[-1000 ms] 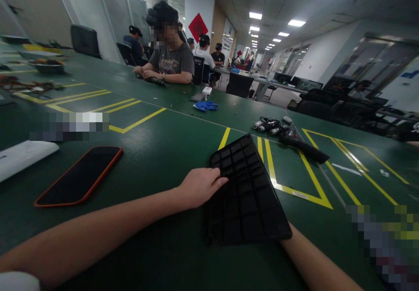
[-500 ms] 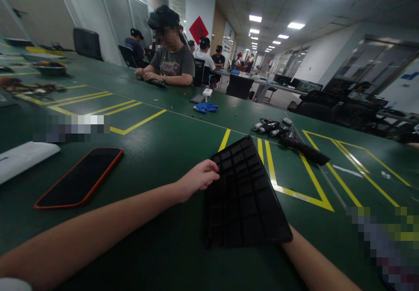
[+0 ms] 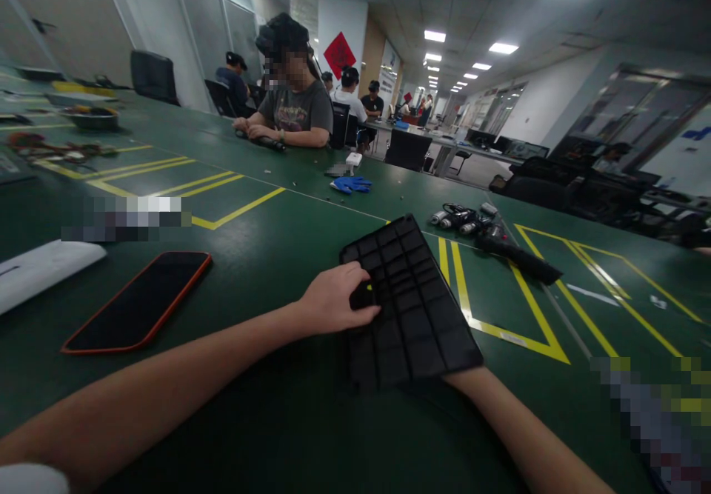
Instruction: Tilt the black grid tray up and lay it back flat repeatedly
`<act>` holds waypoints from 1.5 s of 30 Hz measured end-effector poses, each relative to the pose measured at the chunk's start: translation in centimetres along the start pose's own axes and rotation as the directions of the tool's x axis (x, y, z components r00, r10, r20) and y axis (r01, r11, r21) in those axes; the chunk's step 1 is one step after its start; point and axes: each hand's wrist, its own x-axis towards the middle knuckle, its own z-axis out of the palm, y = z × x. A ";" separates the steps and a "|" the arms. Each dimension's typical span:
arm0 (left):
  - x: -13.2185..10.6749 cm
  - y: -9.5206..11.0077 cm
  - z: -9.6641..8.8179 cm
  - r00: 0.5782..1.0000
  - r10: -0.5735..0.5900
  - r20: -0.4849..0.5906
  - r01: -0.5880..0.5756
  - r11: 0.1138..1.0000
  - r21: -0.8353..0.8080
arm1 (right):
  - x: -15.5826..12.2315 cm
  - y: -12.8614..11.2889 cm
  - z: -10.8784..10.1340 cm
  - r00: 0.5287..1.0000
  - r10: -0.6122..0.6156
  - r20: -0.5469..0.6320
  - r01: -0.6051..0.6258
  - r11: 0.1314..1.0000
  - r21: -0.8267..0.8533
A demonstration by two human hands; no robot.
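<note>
A black gridded tray (image 3: 419, 309), divided into square cells, is held tilted above the green table. My right hand (image 3: 464, 380) supports it from behind and below; the tray hides the fingers, and only the wrist side shows. At the tray's left edge, my left hand (image 3: 336, 298) has its fingers curled round a small black object (image 3: 362, 296) with a yellow-green mark. This object lies against the tray's face, and its kind is unclear. A phone in an orange case (image 3: 141, 301) lies to the left of my left forearm.
A white device (image 3: 47, 272) lies at far left. Beyond the tray are a blue glove (image 3: 352, 184) and black cables with metal connectors (image 3: 461, 218). Yellow tape lines (image 3: 511, 335) mark the green table (image 3: 266, 257). A person (image 3: 294, 101) sits across the table.
My left hand has closed round the small black object at the tray's left side. The tray has shifted slightly up and left, its face turned more towards me.
</note>
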 end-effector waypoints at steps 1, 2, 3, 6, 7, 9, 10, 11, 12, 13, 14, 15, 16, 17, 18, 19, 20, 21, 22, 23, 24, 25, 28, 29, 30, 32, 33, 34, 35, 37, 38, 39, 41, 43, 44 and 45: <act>0.5 -1.1 -0.4 0.997 -0.060 -0.051 0.063 0.996 0.056 | 0.5 0.3 -0.4 1.000 0.008 0.023 -0.009 1.000 0.023; 1.1 -2.3 -0.8 0.986 -0.138 -0.098 0.149 0.983 0.109 | 1.0 0.8 -0.8 0.998 0.042 0.048 -0.044 0.998 0.043; 1.6 -3.6 -1.4 0.963 -0.229 -0.141 0.250 0.955 0.159 | 1.6 1.4 -1.4 0.992 0.103 0.072 -0.107 0.993 0.051; 2.9 -7.8 -3.0 0.845 -0.486 -0.225 0.534 0.794 0.289 | 2.8 4.2 -2.9 0.921 0.377 0.099 -0.376 0.926 -0.029; 3.1 -9.0 -3.5 0.803 -0.548 -0.234 0.596 0.735 0.324 | 3.0 5.2 -3.2 0.888 0.450 0.096 -0.443 0.893 -0.082; 3.3 -10.9 -4.1 0.741 -0.636 -0.217 0.665 0.646 0.376 | 3.0 7.0 -3.6 0.834 0.541 0.113 -0.515 0.835 -0.193; 3.2 -11.6 -4.2 0.722 -0.663 -0.198 0.678 0.621 0.394 | 2.8 7.7 -3.7 0.817 0.561 0.132 -0.521 0.816 -0.250; 3.2 -12.1 -4.3 0.711 -0.682 -0.173 0.682 0.607 0.407 | 2.7 8.2 -3.7 0.808 0.568 0.155 -0.508 0.806 -0.304; 3.1 -12.4 -4.3 0.705 -0.693 -0.147 0.680 0.603 0.417 | 2.6 8.6 -3.7 0.806 0.566 0.174 -0.486 0.800 -0.352; 3.1 -12.6 -4.3 0.702 -0.701 -0.127 0.678 0.602 0.423 | 2.4 8.9 -3.7 0.809 0.558 0.188 -0.460 0.798 -0.390; 3.0 -12.7 -4.3 0.700 -0.703 -0.126 0.678 0.600 0.423 | 2.4 9.0 -3.7 0.813 0.550 0.193 -0.438 0.794 -0.421; 3.0 -12.5 -4.3 0.706 -0.693 -0.146 0.679 0.604 0.418 | 2.4 8.9 -3.7 0.819 0.545 0.182 -0.424 0.787 -0.448; 3.1 -12.3 -4.3 0.722 -0.667 -0.182 0.673 0.619 0.405 | 2.4 8.7 -3.7 0.828 0.537 0.161 -0.414 0.779 -0.471; 3.1 -11.8 -4.3 0.749 -0.623 -0.227 0.657 0.650 0.382 | 2.5 8.4 -3.8 0.841 0.525 0.128 -0.407 0.772 -0.489; 3.1 -11.1 -4.2 0.780 -0.562 -0.275 0.626 0.698 0.349 | 2.6 7.8 -3.8 0.861 0.502 0.089 -0.398 0.770 -0.499; 3.0 -10.2 -3.9 0.814 -0.494 -0.305 0.575 0.757 0.309 | 2.7 7.1 -3.7 0.883 0.466 0.050 -0.383 0.780 -0.495; 2.9 -9.1 -3.5 0.851 -0.426 -0.306 0.506 0.822 0.261 | 2.7 6.1 -3.6 0.906 0.422 0.023 -0.361 0.802 -0.476; 2.6 -7.9 -2.8 0.889 -0.362 -0.280 0.424 0.883 0.203 | 2.7 4.9 -3.3 0.926 0.376 0.018 -0.330 0.834 -0.443; 2.2 -6.6 -2.0 0.927 -0.297 -0.229 0.335 0.931 0.147 | 2.5 3.6 -2.9 0.943 0.331 0.036 -0.291 0.870 -0.399; 1.8 -5.4 -1.0 0.961 -0.223 -0.161 0.240 0.966 0.091 | 2.3 2.1 -2.5 0.954 0.288 0.081 -0.244 0.905 -0.348; 1.3 -4.2 0.0 0.988 -0.129 -0.087 0.134 0.989 0.056 | 2.0 0.6 -2.1 0.958 0.240 0.159 -0.185 0.936 -0.299; 0.9 -3.2 1.0 0.999 -0.034 -0.011 0.034 0.998 0.046 | 1.6 -0.8 -1.6 0.953 0.182 0.243 -0.118 0.959 -0.256; 0.0 -1.7 3.3 0.983 0.121 0.139 -0.127 0.991 0.038 | 0.4 -4.1 -0.7 0.866 0.052 0.498 0.030 0.987 -0.156; -0.1 -1.7 3.6 0.977 0.134 0.165 -0.143 0.989 0.046 | 0.1 -4.7 -0.5 0.835 0.036 0.550 0.050 0.989 -0.140; 0.0 -1.8 3.7 0.974 0.139 0.181 -0.151 0.987 0.056 | -0.1 -5.2 -0.5 0.813 0.030 0.581 0.058 0.990 -0.132; 0.2 -2.0 3.4 0.975 0.133 0.178 -0.150 0.985 0.083 | -0.2 -5.5 -0.6 0.800 0.030 0.599 0.058 0.990 -0.126; 0.3 -1.9 3.1 0.978 0.130 0.161 -0.147 0.984 0.100 | 0.0 -5.3 -0.7 0.804 0.025 0.594 0.057 0.991 -0.119; 0.3 -1.6 2.7 0.982 0.130 0.138 -0.147 0.983 0.115 | 0.2 -4.9 -0.9 0.815 0.018 0.579 0.057 0.992 -0.112; 0.1 -1.1 2.3 0.984 0.136 0.114 -0.150 0.981 0.124 | 0.4 -4.4 -1.1 0.836 0.014 0.549 0.057 0.992 -0.112; -0.9 0.7 1.6 0.980 0.172 0.100 -0.182 0.978 0.105 | 1.1 -2.6 -1.6 0.905 0.027 0.425 0.047 0.986 -0.162; -1.7 1.8 1.4 0.971 0.203 0.129 -0.213 0.975 0.069 | 1.5 -1.4 -2.0 0.940 0.050 0.337 0.027 0.975 -0.219; -2.5 2.9 1.2 0.952 0.247 0.178 -0.254 0.967 0.016 | 1.8 -0.1 -2.4 0.966 0.081 0.246 -0.006 0.957 -0.291; -4.1 5.1 1.2 0.881 0.354 0.313 -0.340 0.935 -0.102 | 2.3 2.9 -3.2 0.979 0.174 0.105 -0.110 0.887 -0.448; -5.2 6.6 1.3 0.819 0.429 0.380 -0.391 0.903 -0.177 | 2.4 5.7 -3.8 0.948 0.304 0.095 -0.207 0.814 -0.543; -5.4 7.0 1.3 0.805 0.448 0.388 -0.402 0.894 -0.198 | 2.4 6.8 -4.0 0.920 0.370 0.131 -0.240 0.794 -0.559; -5.5 7.2 1.3 0.802 0.456 0.386 -0.405 0.890 -0.211 | 2.3 7.7 -4.1 0.889 0.424 0.175 -0.267 0.788 -0.554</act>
